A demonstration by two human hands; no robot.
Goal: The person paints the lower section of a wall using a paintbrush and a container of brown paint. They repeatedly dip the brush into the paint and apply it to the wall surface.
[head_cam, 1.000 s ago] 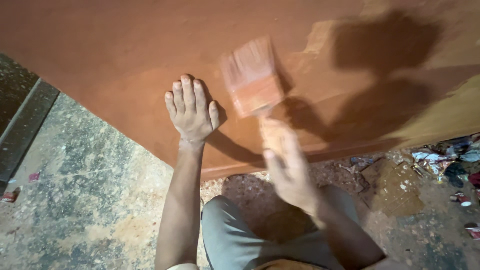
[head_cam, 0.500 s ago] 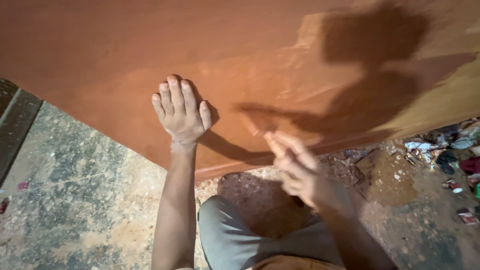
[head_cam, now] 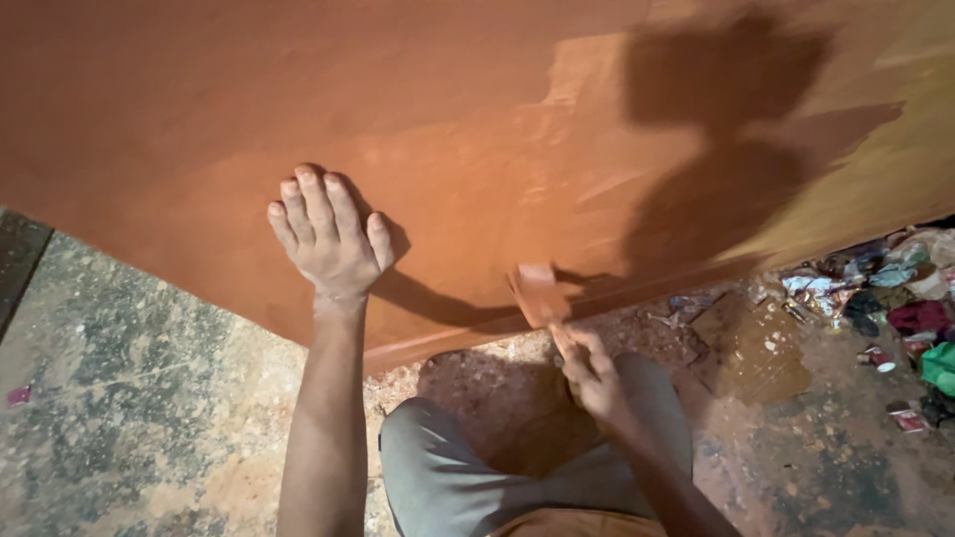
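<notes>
The board (head_cam: 298,99) filling the upper frame looks like wood under a smooth, matt red-brown coat, streaked and slightly glossy near the centre, and bare yellowish wood at the upper right. The brush (head_cam: 537,293) at lower centre has soft bristles stained the same red-brown, and the floor (head_cam: 129,378) at lower left is rough, mottled grey concrete dusted with reddish powder. The trousers (head_cam: 448,477) at the bottom are plain matt grey cloth, and the litter (head_cam: 875,288) at the right edge looks like crumpled shiny wrappers and bits of cloth.

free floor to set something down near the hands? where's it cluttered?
Bare grey floor lies left of the left hand and forearm, below the red-brown board. A smaller patch sits beside the right knee. Crowded: litter pile at far right. The right hand holds the brush at the board's lower edge.
</notes>
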